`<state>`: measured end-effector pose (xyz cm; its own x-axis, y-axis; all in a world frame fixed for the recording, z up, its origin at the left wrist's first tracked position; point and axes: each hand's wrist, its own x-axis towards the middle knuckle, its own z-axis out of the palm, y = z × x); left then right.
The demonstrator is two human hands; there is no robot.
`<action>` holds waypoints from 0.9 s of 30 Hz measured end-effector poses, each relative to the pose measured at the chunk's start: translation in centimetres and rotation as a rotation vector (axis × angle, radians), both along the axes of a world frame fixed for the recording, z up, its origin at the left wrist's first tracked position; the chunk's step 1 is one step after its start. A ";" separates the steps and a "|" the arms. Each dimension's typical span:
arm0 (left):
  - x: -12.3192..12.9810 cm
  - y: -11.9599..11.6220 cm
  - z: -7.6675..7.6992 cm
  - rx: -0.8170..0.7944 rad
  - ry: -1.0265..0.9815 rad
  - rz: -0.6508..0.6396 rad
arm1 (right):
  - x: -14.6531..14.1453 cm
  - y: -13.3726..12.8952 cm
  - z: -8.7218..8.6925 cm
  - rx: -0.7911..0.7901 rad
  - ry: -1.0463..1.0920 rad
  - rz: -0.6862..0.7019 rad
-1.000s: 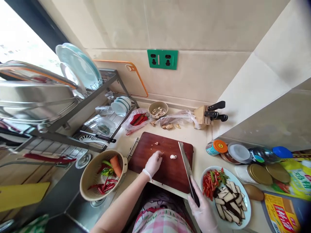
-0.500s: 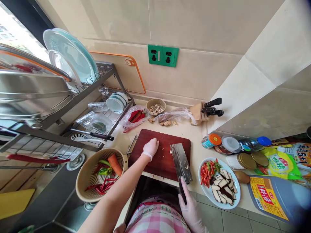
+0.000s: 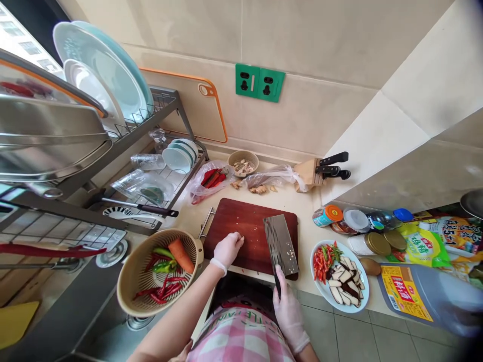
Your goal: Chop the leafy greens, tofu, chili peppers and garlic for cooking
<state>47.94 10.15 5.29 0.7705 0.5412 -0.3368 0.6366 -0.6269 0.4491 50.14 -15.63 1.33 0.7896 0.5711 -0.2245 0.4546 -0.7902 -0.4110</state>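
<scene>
My left hand [image 3: 228,250], in a clear glove, is over the near left part of the red-brown cutting board [image 3: 236,218]. Its fingers are pinched together; whatever they hold is too small to name. Gloved as well, my right hand [image 3: 289,306] grips the black handle of a cleaver [image 3: 281,244]. The wide blade lies over the right side of the board, with small pale bits stuck to it. More pale bits are scattered on the board. To the right stands a plate [image 3: 366,294] with chopped red and green peppers and sliced dark-skinned pieces.
A basket [image 3: 123,284] with a carrot and peppers sits at the left by the sink. Behind the board are bagged red peppers [image 3: 214,177], ginger [image 3: 258,189], a small basket [image 3: 230,160] and a knife block [image 3: 306,173]. Jars and a large bottle [image 3: 426,291] stand right; a dish rack [image 3: 181,108] left.
My left hand has moved toward the near edge of the board. The cleaver has shifted slightly left in my right hand. The view has also shifted a little.
</scene>
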 end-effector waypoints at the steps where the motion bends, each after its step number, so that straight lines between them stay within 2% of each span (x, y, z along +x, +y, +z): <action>1: 0.1 -0.2 0.1 0.000 -0.006 -0.015 | 0.1 0.0 0.0 -0.012 0.029 -0.003; 3: 0.6 -0.8 0.2 0.007 -0.022 -0.068 | 0.3 -0.1 0.2 -0.004 0.096 -0.004; 7: 3.1 -2.7 0.2 0.022 -0.080 -0.205 | 1.2 -0.6 1.3 0.185 0.115 -0.014; 10: 4.3 -3.4 -0.2 -0.053 -0.132 -0.195 | 1.7 -1.4 2.2 0.247 0.076 -0.007; 13: 3.5 -2.8 -1.0 -0.227 -0.287 -0.001 | 1.7 -2.3 2.0 0.238 0.023 0.062; 16: 1.3 -1.8 -1.8 -0.558 -0.495 0.308 | 0.9 -2.4 0.7 0.202 -0.070 0.120; 19: -0.7 -1.1 -2.2 -0.850 -0.606 0.517 | 0.2 -1.9 -0.7 -0.010 -0.074 0.159; 21: -1.5 -1.0 -2.3 -0.895 -0.629 0.568 | 0.0 -1.5 -1.1 -0.107 -0.031 0.195; 24: -1.9 -1.0 -2.2 -0.847 -0.548 0.504 | 0.4 -1.3 -0.8 0.011 0.011 0.219; 27: -1.2 -1.1 -1.5 -0.632 -0.370 0.262 | 1.0 -1.4 0.5 0.183 0.035 0.182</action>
